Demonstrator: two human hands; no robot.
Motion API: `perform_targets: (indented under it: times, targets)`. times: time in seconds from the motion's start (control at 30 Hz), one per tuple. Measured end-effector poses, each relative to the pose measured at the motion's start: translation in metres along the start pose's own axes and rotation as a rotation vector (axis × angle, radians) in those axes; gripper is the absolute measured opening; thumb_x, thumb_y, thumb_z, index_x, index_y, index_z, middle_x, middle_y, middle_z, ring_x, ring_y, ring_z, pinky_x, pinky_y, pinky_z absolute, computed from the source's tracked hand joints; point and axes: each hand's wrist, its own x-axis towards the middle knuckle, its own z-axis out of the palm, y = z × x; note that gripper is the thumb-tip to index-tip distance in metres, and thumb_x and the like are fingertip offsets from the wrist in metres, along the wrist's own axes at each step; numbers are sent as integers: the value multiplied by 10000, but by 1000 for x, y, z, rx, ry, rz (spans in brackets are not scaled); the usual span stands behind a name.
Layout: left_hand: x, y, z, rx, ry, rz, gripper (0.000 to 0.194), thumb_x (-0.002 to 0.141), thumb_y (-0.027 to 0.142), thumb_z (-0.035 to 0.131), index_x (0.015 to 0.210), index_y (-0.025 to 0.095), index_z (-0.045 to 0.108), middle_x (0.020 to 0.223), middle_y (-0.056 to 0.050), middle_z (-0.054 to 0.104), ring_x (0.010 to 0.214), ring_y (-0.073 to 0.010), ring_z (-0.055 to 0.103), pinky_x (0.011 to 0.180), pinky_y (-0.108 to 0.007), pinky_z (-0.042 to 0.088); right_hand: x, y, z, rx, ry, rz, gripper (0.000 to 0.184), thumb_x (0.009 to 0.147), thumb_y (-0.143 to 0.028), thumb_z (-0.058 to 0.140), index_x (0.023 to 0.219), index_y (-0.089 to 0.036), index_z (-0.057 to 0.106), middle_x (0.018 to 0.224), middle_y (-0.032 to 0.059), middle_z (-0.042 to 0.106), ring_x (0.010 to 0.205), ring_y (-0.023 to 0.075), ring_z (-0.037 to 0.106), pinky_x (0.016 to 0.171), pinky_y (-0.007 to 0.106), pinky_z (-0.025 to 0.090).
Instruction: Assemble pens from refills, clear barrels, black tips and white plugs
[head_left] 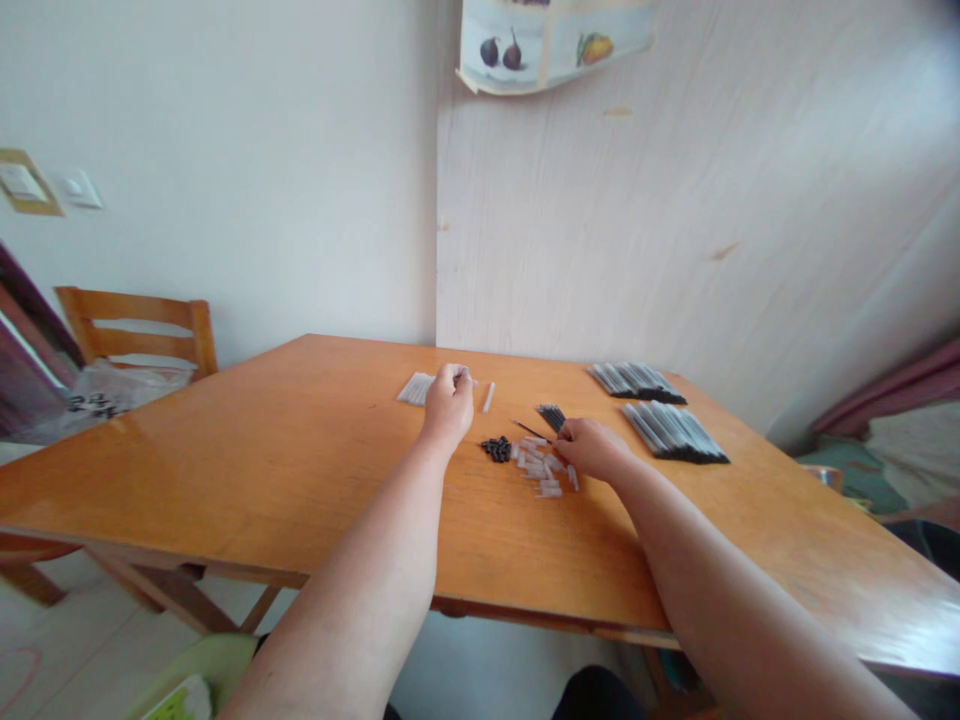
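My left hand [450, 400] is raised over the table with thumb and fingers pinched together; what it holds, if anything, is too small to make out. Behind it lies a row of white tubes [415, 388], and one loose white tube [489, 397] is to its right. My right hand [592, 447] has its fingers closed at the end of a thin dark pen refill [531, 431]. Several more dark refills [551, 414] lie just beyond that hand. Small translucent plastic pieces [538, 466] are scattered beside its fingertips, next to a pile of black caps [496, 449].
Two bundles of pale pens with black ends, one farther back [636, 380] and one nearer [673, 430], lie on the right of the wooden table [262, 450]. A wooden chair [142, 325] with a plastic bag [112, 390] stands left. A wall rises behind.
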Motion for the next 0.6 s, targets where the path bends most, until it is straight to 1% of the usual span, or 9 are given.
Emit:
perform_targets:
  times: [0.07,0.17,0.23,0.3,0.37,0.43,0.5,0.6]
  targets:
    - [-2,3,-1,12,-23,1,189,904,309,465,1006,192,574,944,-70,707,871,-167,662,798,-303,501,0,-1,1,-29,-1,-21,237,827,-301,511,853,-176,711,919,115,705,790,217,630,619,278,374]
    - [-5,6,-2,22,-51,-9,200,901,322,477,1006,193,589,931,-64,711,836,-165,659,780,-301,502,0,0,1,-8,52,-27,264,854,-288,466,895,-154,690,977,142,696,834,225,627,631,280,368]
    - [-7,7,-1,21,-73,-5,200,897,335,485,982,193,599,914,-60,712,810,-161,654,769,-298,501,1,1,1,62,115,-1,271,867,-294,446,900,-146,672,940,138,693,807,215,618,618,277,358]
    - [-8,8,0,25,-102,8,193,890,335,494,950,192,610,895,-54,712,796,-157,649,760,-293,498,0,1,-1,176,207,23,268,874,-304,434,874,-146,651,855,116,680,758,199,598,602,272,346]
    - [-10,9,1,43,-126,31,170,874,309,511,926,189,621,887,-49,711,805,-158,645,760,-289,493,-1,0,-4,341,323,19,242,865,-321,449,836,-157,625,777,81,652,723,182,572,592,267,340]
    - [-11,10,1,71,-149,58,150,851,277,533,919,185,630,897,-45,712,835,-163,643,774,-288,488,-4,-2,-7,584,402,-4,214,838,-354,493,826,-169,600,719,43,613,671,162,538,576,259,343]
    - [-12,11,1,108,-182,80,149,837,268,552,924,186,639,916,-42,715,863,-171,643,789,-292,486,-8,-3,-10,893,403,-40,212,802,-387,542,838,-180,576,673,5,566,593,133,485,546,250,344]
    - [-14,13,0,178,-248,92,154,828,253,559,924,193,663,931,-42,723,892,-182,644,819,-303,487,-12,-5,-15,1307,334,-107,211,737,-361,611,845,-201,526,637,-42,493,515,94,401,496,229,313]
